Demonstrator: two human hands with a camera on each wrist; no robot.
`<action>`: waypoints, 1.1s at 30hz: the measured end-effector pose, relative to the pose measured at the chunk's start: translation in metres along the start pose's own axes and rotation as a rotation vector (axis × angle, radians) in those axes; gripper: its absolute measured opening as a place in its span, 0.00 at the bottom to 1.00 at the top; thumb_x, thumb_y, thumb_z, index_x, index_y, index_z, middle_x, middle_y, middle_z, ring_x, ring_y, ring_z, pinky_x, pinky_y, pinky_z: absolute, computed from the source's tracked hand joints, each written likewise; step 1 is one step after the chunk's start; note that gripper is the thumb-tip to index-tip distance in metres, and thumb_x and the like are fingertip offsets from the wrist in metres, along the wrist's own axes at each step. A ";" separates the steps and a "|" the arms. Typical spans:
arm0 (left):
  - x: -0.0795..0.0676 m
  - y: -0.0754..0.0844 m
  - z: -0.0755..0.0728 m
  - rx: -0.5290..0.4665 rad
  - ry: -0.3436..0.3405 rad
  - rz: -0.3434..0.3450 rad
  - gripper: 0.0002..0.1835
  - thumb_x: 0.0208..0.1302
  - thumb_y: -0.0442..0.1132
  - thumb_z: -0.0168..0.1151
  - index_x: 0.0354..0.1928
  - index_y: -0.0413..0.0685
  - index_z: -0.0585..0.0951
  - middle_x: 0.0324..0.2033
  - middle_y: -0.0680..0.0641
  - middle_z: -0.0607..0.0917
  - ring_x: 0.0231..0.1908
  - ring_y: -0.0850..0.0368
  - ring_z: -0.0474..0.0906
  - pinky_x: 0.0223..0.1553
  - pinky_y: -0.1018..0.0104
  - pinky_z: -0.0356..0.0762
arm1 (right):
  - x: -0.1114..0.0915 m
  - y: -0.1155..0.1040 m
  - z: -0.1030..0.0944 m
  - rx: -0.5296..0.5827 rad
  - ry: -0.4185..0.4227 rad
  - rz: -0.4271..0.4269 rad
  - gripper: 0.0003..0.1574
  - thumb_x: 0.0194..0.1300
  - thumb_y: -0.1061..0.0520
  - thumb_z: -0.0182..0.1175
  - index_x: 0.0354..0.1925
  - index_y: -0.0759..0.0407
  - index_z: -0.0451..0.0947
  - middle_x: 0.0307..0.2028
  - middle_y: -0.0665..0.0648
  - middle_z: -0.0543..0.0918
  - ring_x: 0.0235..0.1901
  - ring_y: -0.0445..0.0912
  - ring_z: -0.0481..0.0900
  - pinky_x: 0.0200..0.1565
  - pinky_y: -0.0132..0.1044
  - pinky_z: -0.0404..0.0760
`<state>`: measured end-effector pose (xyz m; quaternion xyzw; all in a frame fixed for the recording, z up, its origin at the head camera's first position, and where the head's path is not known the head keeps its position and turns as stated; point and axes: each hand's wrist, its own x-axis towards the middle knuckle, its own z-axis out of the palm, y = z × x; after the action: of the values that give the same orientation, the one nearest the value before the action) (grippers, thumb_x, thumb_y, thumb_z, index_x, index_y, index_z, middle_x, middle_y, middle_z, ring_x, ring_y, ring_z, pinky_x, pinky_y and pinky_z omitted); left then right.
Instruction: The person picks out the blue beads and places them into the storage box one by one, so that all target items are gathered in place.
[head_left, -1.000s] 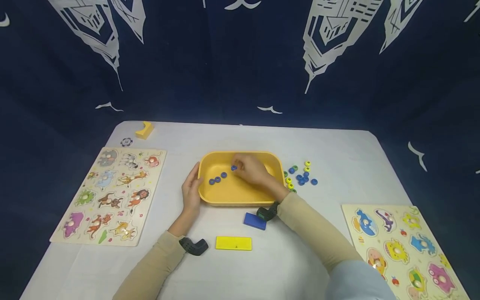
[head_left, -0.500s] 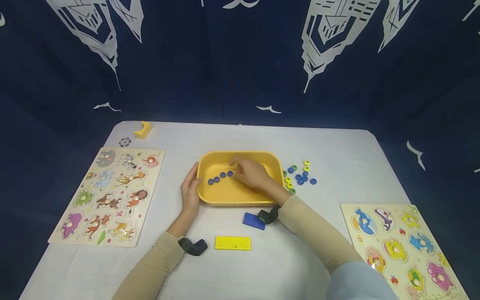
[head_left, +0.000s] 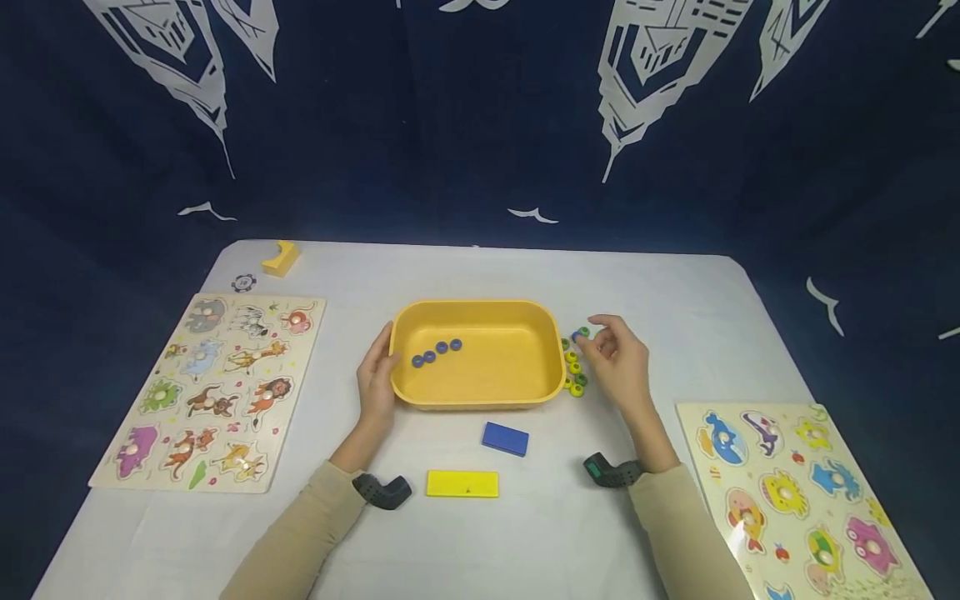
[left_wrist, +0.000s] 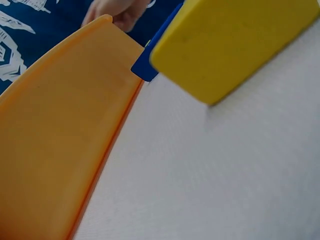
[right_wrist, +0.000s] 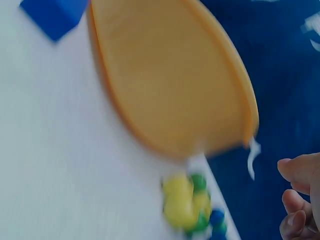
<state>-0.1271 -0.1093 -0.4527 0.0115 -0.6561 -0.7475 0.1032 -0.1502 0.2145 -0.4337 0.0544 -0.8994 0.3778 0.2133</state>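
Observation:
In the head view, my left hand (head_left: 377, 383) holds the left end of a yellow tray (head_left: 480, 398), thumb at the rim and fingers along the outer wall. Several blue beads (head_left: 442, 347) lie in a slanting row inside the tray's left half. To the right of the tray, my right hand (head_left: 621, 362) hovers over the table with thumb and forefinger apart, fingertips close to a blue bead (head_left: 576, 335). Yellow beads (head_left: 573, 367) and green beads (head_left: 581, 380) lie between that hand and the tray. The hand hides whatever is beneath it.
A blue block (head_left: 506, 439) and a yellow block (head_left: 462, 484) lie in front of the tray. Animal puzzle boards flank it, one left (head_left: 168, 417) and one right (head_left: 795, 450). A yellow notched block (head_left: 281, 259) and a round chip (head_left: 243, 283) sit far left.
My right hand has left the tray and moved right to the loose beads. The blue bead it had is in the tray's row. My left hand stays on the tray.

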 end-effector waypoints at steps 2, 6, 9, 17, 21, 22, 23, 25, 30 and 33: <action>0.000 0.000 -0.001 -0.002 -0.001 0.000 0.27 0.60 0.27 0.39 0.64 0.39 0.58 0.65 0.42 0.59 0.65 0.56 0.54 0.64 0.73 0.55 | -0.006 0.016 -0.005 -0.021 0.042 0.077 0.22 0.54 0.52 0.61 0.48 0.55 0.73 0.23 0.50 0.75 0.18 0.42 0.65 0.14 0.26 0.64; 0.000 0.000 -0.001 -0.003 0.000 0.005 0.27 0.61 0.27 0.39 0.64 0.38 0.58 0.65 0.42 0.59 0.65 0.56 0.54 0.64 0.73 0.56 | -0.015 0.040 -0.010 -0.037 0.088 0.212 0.22 0.55 0.51 0.61 0.49 0.52 0.72 0.24 0.51 0.76 0.20 0.42 0.67 0.16 0.26 0.66; -0.001 -0.001 -0.001 -0.005 -0.002 0.005 0.27 0.61 0.28 0.39 0.64 0.39 0.58 0.65 0.43 0.59 0.65 0.57 0.55 0.64 0.73 0.56 | -0.020 0.051 -0.009 -0.054 0.108 0.297 0.23 0.55 0.50 0.61 0.50 0.51 0.72 0.25 0.52 0.76 0.20 0.42 0.69 0.16 0.25 0.68; -0.001 -0.002 -0.002 -0.005 0.001 0.015 0.27 0.61 0.28 0.39 0.64 0.39 0.58 0.65 0.42 0.59 0.65 0.57 0.54 0.63 0.76 0.56 | -0.023 0.062 -0.005 -0.139 0.095 0.365 0.26 0.56 0.49 0.59 0.53 0.54 0.70 0.25 0.54 0.76 0.20 0.42 0.70 0.16 0.25 0.69; 0.000 -0.002 -0.003 -0.009 0.002 0.021 0.26 0.61 0.27 0.39 0.64 0.38 0.58 0.65 0.41 0.59 0.65 0.57 0.55 0.62 0.77 0.57 | -0.023 0.065 -0.003 -0.170 0.096 0.327 0.24 0.54 0.51 0.61 0.49 0.58 0.73 0.23 0.54 0.75 0.20 0.43 0.71 0.17 0.25 0.69; 0.000 -0.002 -0.003 -0.009 0.001 0.022 0.26 0.61 0.27 0.39 0.64 0.38 0.58 0.65 0.41 0.59 0.65 0.57 0.55 0.62 0.77 0.57 | -0.023 0.065 -0.002 -0.178 0.098 0.310 0.22 0.54 0.52 0.61 0.47 0.59 0.74 0.23 0.54 0.75 0.20 0.43 0.71 0.17 0.25 0.70; 0.001 -0.002 -0.003 -0.011 0.002 0.022 0.26 0.61 0.27 0.39 0.64 0.38 0.58 0.65 0.41 0.59 0.65 0.57 0.55 0.62 0.76 0.57 | -0.023 0.066 -0.001 -0.186 0.098 0.300 0.20 0.54 0.53 0.61 0.45 0.60 0.75 0.23 0.54 0.75 0.21 0.43 0.71 0.17 0.25 0.69; 0.003 -0.009 -0.004 -0.019 0.005 0.019 0.27 0.61 0.27 0.39 0.64 0.39 0.59 0.65 0.42 0.59 0.64 0.58 0.56 0.62 0.76 0.58 | -0.023 0.067 -0.001 -0.200 0.100 0.285 0.18 0.54 0.54 0.61 0.42 0.61 0.76 0.23 0.54 0.75 0.21 0.43 0.71 0.18 0.25 0.69; 0.010 -0.026 -0.007 -0.044 0.018 0.018 0.27 0.60 0.29 0.41 0.63 0.45 0.62 0.64 0.48 0.62 0.63 0.62 0.58 0.61 0.78 0.59 | -0.022 0.063 -0.002 -0.179 0.122 0.270 0.16 0.55 0.53 0.60 0.42 0.59 0.76 0.22 0.54 0.75 0.19 0.43 0.70 0.15 0.26 0.67; 0.010 -0.027 -0.006 -0.054 0.016 0.024 0.26 0.61 0.29 0.41 0.63 0.45 0.62 0.64 0.49 0.62 0.63 0.62 0.58 0.62 0.78 0.59 | -0.017 0.049 -0.004 -0.134 0.117 0.228 0.17 0.55 0.52 0.60 0.44 0.55 0.76 0.23 0.51 0.76 0.19 0.42 0.68 0.14 0.27 0.67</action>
<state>-0.1395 -0.1140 -0.4791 0.0071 -0.6347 -0.7637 0.1177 -0.1459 0.2511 -0.4704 -0.0847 -0.9089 0.3412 0.2243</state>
